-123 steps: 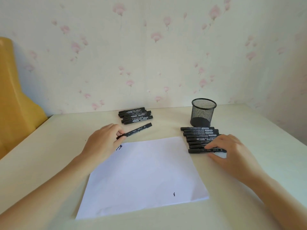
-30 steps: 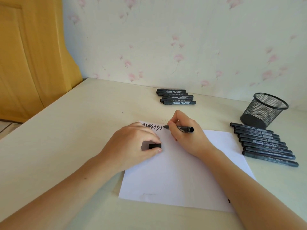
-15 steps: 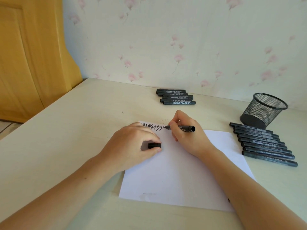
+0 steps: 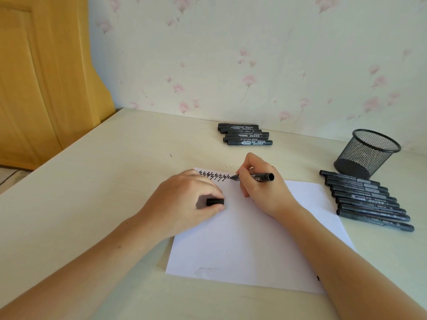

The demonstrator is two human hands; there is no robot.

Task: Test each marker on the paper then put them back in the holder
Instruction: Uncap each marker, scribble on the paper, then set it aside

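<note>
Marker label [image 4: 246,142] reads backwards, roughly "NOHA".

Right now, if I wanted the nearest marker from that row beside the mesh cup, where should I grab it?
Pinch the nearest marker around mid-barrel, coming from above on its near side. It lies flat at the row's edge, so that long side is free; the other side lies against the next marker.
</note>
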